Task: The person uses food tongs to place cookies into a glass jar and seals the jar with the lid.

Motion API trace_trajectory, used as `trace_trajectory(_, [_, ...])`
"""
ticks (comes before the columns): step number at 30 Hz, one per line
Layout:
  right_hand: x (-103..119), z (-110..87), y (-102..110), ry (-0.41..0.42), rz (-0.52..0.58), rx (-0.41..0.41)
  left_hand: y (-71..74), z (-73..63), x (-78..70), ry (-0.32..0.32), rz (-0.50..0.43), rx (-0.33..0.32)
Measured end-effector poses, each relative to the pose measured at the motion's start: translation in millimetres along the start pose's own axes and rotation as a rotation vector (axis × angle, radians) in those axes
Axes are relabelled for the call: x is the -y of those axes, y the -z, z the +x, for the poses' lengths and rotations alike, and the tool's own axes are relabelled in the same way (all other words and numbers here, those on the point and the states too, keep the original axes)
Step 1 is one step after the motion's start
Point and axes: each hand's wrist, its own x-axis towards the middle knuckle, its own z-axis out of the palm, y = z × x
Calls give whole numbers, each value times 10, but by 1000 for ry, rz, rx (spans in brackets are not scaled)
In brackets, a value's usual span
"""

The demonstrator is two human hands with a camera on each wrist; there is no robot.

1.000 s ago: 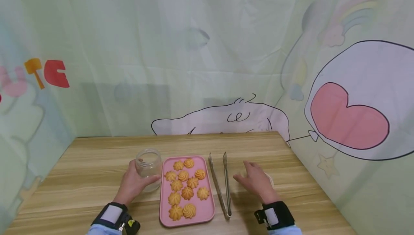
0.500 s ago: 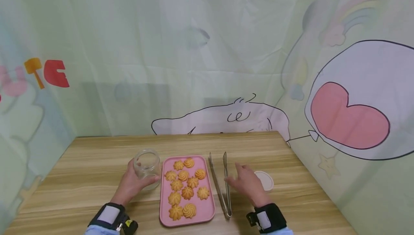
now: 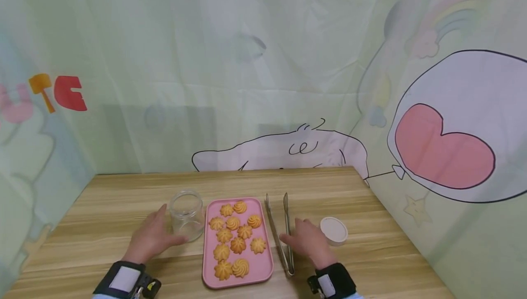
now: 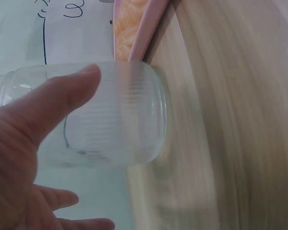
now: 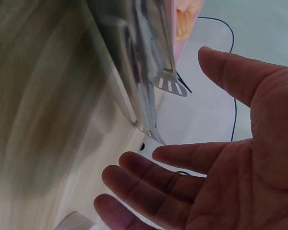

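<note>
A clear glass jar point(image 3: 187, 216) stands upright without a lid on the wooden table. My left hand point(image 3: 152, 236) is spread just left of it, and in the left wrist view the thumb point(image 4: 62, 98) crosses in front of the jar while other fingers extend past its side. Metal tongs point(image 3: 288, 244) lie with their arms apart, the joined end toward me. Over their right arm reaches my right hand point(image 3: 309, 240), fingers extended and holding nothing; the right wrist view shows the slotted tong tips point(image 5: 170, 85) beyond the fingers.
A pink tray point(image 3: 267, 262) holding several piped cookies point(image 3: 239, 245) lies between jar and tongs. Right of the right hand is a round white lid point(image 3: 334, 230). A printed cloth backdrop point(image 3: 140, 70) rises behind the table point(image 3: 123, 189).
My left hand has let go of the jar and moved left, away from it. The right hand has moved left from over the white lid to the tongs, uncovering the lid.
</note>
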Motion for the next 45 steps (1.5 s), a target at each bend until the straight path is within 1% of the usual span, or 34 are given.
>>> trace_trajectory(2, [15,1,-30,-17,-46,11,32,-27,-5,25,63,11])
trace_trajectory(5, [41,0,-79,-34,-102,11,54,-57,-11,46,105,21])
trace_trajectory(12, [101,-23,-169,-80,-79,-14,66,-95,-24,60,116,39])
trace_trajectory(22, [108,-6,-204,-112,-100,-30,70,-79,-35,54,110,38])
trace_trajectory(27, [49,16,-227,-102,-117,-68,65,-80,-26,51,107,38])
trace_trajectory(31, [-13,16,-245,-91,-109,-100,63,-77,-23,51,103,39])
trace_trajectory(35, [-42,8,-251,-97,-103,-102,66,-84,-20,47,100,37])
trace_trajectory(39, [-57,-11,-251,-82,-104,-113,76,-91,-29,45,96,35])
trace_trajectory(45, [-90,-48,-248,-37,-121,-185,89,-99,-19,39,98,37])
